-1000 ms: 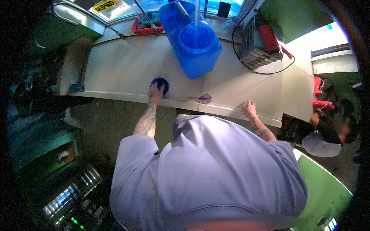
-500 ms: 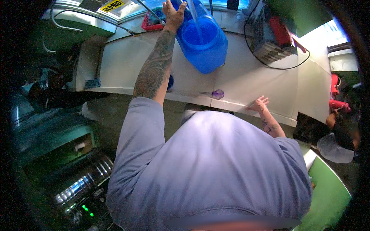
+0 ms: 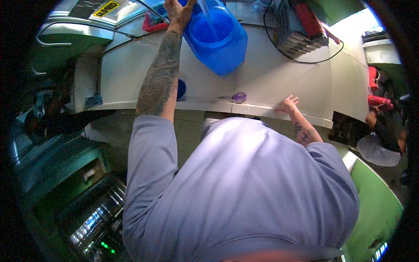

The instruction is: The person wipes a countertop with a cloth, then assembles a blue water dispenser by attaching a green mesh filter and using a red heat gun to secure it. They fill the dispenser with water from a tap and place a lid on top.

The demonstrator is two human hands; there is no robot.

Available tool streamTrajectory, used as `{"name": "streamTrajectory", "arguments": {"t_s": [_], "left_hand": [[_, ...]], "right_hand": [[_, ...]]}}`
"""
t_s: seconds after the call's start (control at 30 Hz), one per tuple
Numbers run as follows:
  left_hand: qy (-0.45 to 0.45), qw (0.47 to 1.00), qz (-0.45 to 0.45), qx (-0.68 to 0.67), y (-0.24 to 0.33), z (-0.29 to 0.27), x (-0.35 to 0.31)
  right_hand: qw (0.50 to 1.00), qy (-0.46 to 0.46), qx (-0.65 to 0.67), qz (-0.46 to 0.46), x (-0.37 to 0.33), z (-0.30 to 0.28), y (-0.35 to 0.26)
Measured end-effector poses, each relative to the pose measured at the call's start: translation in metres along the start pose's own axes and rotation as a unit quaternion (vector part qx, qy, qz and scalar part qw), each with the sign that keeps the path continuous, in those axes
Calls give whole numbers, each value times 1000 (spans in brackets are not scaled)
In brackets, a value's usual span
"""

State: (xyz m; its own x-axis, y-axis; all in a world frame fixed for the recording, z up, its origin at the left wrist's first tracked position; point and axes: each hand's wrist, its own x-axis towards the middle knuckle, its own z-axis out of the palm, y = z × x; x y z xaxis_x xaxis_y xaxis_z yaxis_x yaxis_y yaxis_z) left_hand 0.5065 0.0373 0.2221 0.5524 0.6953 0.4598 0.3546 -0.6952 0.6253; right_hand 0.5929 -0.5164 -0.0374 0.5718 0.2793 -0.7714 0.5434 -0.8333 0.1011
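Note:
A translucent blue container [image 3: 222, 54] with a wide round mouth stands on the pale counter [image 3: 270, 85], and a stream of clear liquid [image 3: 207, 15] falls into it from above. At the top edge of the picture my left hand [image 3: 180, 12] is closed on the container's far left side; its fingertips are cut off. Flat near the counter's front edge lies my right hand [image 3: 288, 104], fingers spread, holding nothing. Between my arms are purple-handled scissors [image 3: 238, 97]. A small dark blue round object [image 3: 181, 88] is partly hidden behind my left forearm.
Right of the container stands a grey ridged appliance [image 3: 301, 37] with a red part and a black cord [image 3: 301, 61] looping over the counter. A red basket [image 3: 153, 22] is at the back left. Another person's arm [image 3: 372, 118] shows at far right, beside a red object [image 3: 379, 102].
The whole view has shifted, so the counter and container sit a little further left and higher. My left hand stays at the container as liquid keeps falling. My right hand remains on the counter.

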Motion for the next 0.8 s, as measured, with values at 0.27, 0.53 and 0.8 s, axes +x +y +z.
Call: {"name": "streamTrajectory", "arguments": {"t_s": [0.27,0.53,0.8], "left_hand": [[29,998,47,8,-12,4,-3],[2,999,-31,22,28,-13,-14],[-25,996,-81,2,38,-20,-16]], "right_hand": [[868,302,183,-350,66,-215,-139],[893,288,-83,-336,139,-315,-227],[865,254,105,-420,184,-307,-215]]}}
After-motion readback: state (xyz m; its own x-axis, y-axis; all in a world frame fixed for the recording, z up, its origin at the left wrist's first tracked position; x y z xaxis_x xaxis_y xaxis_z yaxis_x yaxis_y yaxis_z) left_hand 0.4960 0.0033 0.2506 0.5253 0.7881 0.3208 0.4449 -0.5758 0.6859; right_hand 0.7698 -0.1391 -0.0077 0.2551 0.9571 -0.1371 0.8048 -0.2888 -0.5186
